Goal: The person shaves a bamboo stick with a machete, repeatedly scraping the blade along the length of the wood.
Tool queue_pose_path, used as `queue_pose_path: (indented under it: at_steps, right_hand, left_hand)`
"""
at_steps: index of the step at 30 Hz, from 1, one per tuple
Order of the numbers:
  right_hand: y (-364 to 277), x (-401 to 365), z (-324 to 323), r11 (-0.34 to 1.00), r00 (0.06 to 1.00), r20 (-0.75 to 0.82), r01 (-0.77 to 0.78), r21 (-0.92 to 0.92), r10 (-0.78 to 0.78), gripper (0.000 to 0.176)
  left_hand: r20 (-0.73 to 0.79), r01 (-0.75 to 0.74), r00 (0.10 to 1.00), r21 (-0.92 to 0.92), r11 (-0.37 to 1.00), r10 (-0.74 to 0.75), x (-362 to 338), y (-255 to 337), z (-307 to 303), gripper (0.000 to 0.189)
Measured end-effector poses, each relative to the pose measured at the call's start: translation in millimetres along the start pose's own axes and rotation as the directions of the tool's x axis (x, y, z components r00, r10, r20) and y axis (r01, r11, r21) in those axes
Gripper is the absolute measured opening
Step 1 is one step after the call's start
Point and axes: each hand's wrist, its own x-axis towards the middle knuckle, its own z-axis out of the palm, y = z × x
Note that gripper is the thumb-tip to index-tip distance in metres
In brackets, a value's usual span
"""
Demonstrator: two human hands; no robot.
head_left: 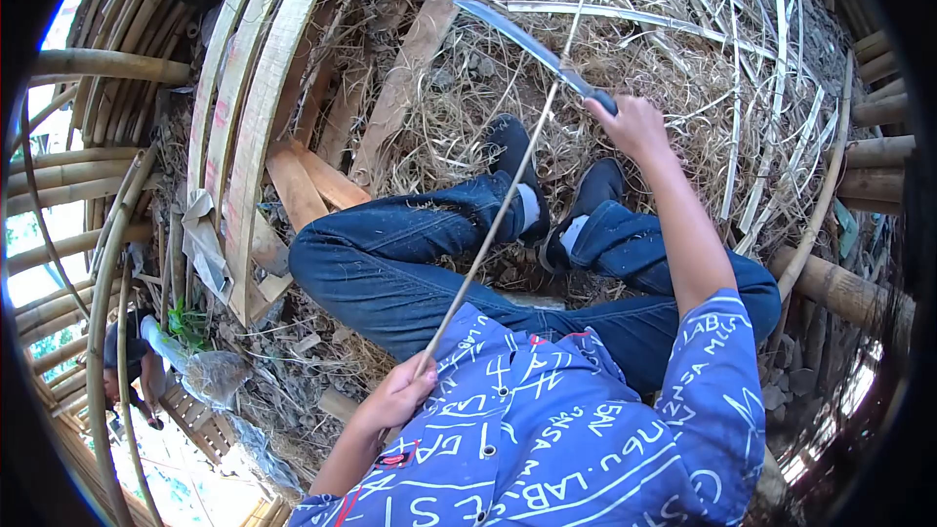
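My right hand [632, 125] is closed around the dark handle of a long curved knife [527, 42], whose blade points up and to the left. A thin bamboo strip [498, 205] runs from my left hand [398, 393], near my chest, up across my knees to the blade. The left hand grips the strip's lower end. The blade meets the strip near its upper part. I sit with legs in blue jeans [410, 254] and dark shoes [512, 151] stretched out over the ground.
Split bamboo slats [256, 107] lie curved at the left, with flat wood pieces [312, 181] beside my knee. Dry shavings and thin strips [703, 49] cover the ground ahead. Thick bamboo poles [839, 288] lie at the right. Another person [127, 371] is at the lower left.
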Motion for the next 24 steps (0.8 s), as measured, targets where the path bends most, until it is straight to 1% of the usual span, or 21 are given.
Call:
queue_pose_path:
  at_steps: [1, 2, 4, 5, 7, 9, 10, 11, 12, 13, 15, 16, 17, 19, 20, 21, 23, 24]
  right_hand:
    - [-1, -11, 7, 0.997, 0.999, -0.027, 0.046, 0.061, -0.044, 0.071]
    - [-3, -26, 12, 0.988, 0.997, -0.017, 0.077, 0.134, -0.076, 0.07]
    - [-3, -57, 32, 0.964, 0.986, -0.024, 0.167, 0.206, -0.166, 0.064]
    - [-7, -71, 30, 0.966, 0.979, 0.06, 0.182, 0.186, -0.196, 0.063]
    - [-11, -81, 20, 0.962, 0.953, 0.141, 0.26, 0.084, -0.27, 0.065]
    - [16, -57, 23, 0.952, 0.952, -0.039, 0.305, 0.028, -0.304, 0.068]
    - [30, -35, 14, 0.989, 0.99, -0.007, 0.141, 0.05, -0.141, 0.069]
    - [46, -9, 3, 0.998, 0.999, 0.019, -0.026, 0.061, 0.025, 0.07]
    - [65, 13, -1, 0.998, 0.997, -0.032, -0.069, 0.003, 0.069, 0.072]
    - [75, 28, -4, 0.993, 0.991, -0.089, -0.105, -0.054, 0.1, 0.073]
    - [62, 37, -7, 0.995, 0.991, -0.122, -0.068, -0.076, 0.058, 0.074]
    - [58, 38, -9, 0.993, 0.989, -0.141, -0.049, -0.104, 0.034, 0.075]
    - [55, 35, -12, 0.993, 0.988, -0.147, -0.051, -0.11, 0.035, 0.075]
    - [52, 27, -13, 0.992, 0.99, -0.138, -0.044, -0.118, 0.027, 0.076]
    - [55, 24, -9, 0.995, 0.992, -0.117, -0.063, -0.079, 0.054, 0.076]
    - [55, 20, -6, 0.995, 0.992, -0.114, -0.063, -0.075, 0.054, 0.076]
    - [55, 11, -4, 0.992, 0.989, -0.075, -0.126, 0.017, 0.127, 0.076]
    - [57, 8, -1, 0.991, 0.988, -0.083, -0.13, 0.019, 0.131, 0.076]
  left_hand:
    - [0.021, 0.059, 0.998, -0.137, 0.989, -0.057, 0, 5, 0, 0.01]
    - [0.034, 0.092, 0.996, -0.152, 0.984, -0.087, 1, 9, -2, 0.01]
    - [0.05, 0.09, 0.995, -0.139, 0.986, -0.083, 5, 12, -4, 0.011]
    - [0.062, 0.091, 0.995, -0.127, 0.988, -0.084, 7, 12, -4, 0.012]
    - [0.077, 0.116, 0.991, -0.146, 0.982, -0.105, 2, 9, -10, 0.011]
    - [0.089, 0.155, 0.986, -0.165, 0.974, -0.141, -11, 2, -13, 0.01]
    - [0.053, 0.12, 0.992, -0.068, 0.991, -0.116, -20, -3, -11, 0.01]
    - [0.023, 0.079, 0.997, 0.035, 0.996, -0.079, -23, 0, -8, 0.01]
    - [0.005, 0.052, 0.999, 0.161, 0.986, -0.053, -25, 7, -2, 0.011]
    - [0.0, 0.045, 0.999, 0.154, 0.987, -0.046, -25, 5, 0, 0.011]
    - [0.064, 0.125, 0.991, -0.101, 0.987, -0.119, -20, 2, -3, 0.012]
    - [0.09, 0.132, 0.989, -0.172, 0.976, -0.118, -21, -3, -7, 0.014]
    - [0.096, 0.127, 0.989, -0.171, 0.977, -0.112, -21, -3, -9, 0.014]
    - [0.085, 0.191, 0.98, -0.191, 0.963, -0.178, -25, -3, -11, 0.014]
    - [0.088, 0.153, 0.986, -0.168, 0.974, -0.14, -24, -12, -15, 0.014]
    - [0.084, 0.155, 0.986, -0.167, 0.974, -0.143, -24, -14, -16, 0.014]
    - [0.092, 0.21, 0.976, -0.162, 0.964, -0.197, -22, -14, -20, 0.014]
    - [0.096, 0.207, 0.976, -0.155, 0.966, -0.194, -19, -18, -23, 0.014]
